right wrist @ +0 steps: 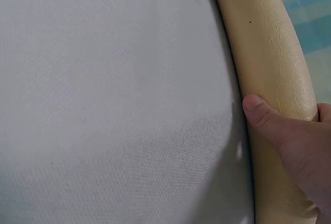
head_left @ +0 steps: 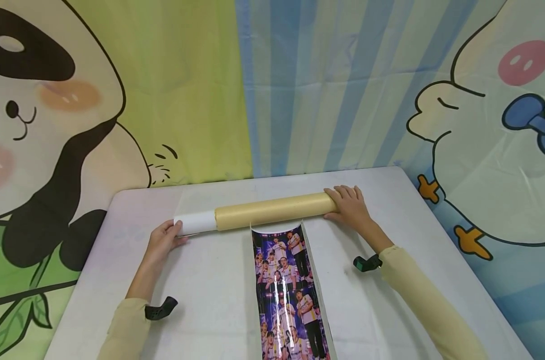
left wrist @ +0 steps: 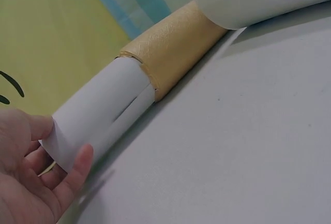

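Observation:
A yellow-tan tube (head_left: 272, 210) with a creased surface lies across the far part of the table. From its left end sticks out a roll of white paper (head_left: 195, 223), its edge seam showing in the left wrist view. My left hand (head_left: 163, 239) grips the outer end of the white roll (left wrist: 98, 105), thumb and fingers on opposite sides. My right hand (head_left: 351, 207) holds the right end of the tan tube (right wrist: 274, 48), with the thumb on the near side. A glossy printed poster (head_left: 286, 295) showing people in white shirts runs from the tube toward me, its far edge curling up.
The white table (head_left: 209, 295) carries all of this, its far edge close behind the tube. Cartoon-printed curtains (head_left: 200, 90) hang behind and at both sides. A black wrist camera (head_left: 161, 308) juts from the left sleeve, another (head_left: 367, 263) from the right.

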A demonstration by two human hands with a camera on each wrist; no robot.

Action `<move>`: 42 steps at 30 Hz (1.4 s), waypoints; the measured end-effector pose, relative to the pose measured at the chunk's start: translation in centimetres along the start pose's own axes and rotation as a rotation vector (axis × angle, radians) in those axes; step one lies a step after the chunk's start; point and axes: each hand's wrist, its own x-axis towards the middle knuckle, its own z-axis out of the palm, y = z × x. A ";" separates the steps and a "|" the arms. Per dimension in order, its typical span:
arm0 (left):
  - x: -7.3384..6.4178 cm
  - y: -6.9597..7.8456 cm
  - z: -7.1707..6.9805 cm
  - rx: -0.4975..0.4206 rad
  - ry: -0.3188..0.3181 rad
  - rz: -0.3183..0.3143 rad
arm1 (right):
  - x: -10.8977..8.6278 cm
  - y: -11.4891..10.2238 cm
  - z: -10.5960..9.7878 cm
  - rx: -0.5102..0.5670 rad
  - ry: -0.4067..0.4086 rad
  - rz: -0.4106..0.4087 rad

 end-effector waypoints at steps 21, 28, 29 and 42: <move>-0.9 -0.5 -2.7 -0.042 0.047 0.028 | -0.2 -0.3 0.7 -0.117 0.095 -0.047; -1.0 -0.5 -3.8 -0.054 0.057 0.021 | -0.3 -0.4 1.0 -0.176 0.169 -0.081; -1.0 -0.4 -4.0 -0.043 0.059 0.017 | -0.3 -0.4 1.0 -0.178 0.173 -0.081; -2.2 -0.8 -7.8 -0.092 0.102 0.041 | -0.3 -0.3 1.4 -0.186 0.243 -0.115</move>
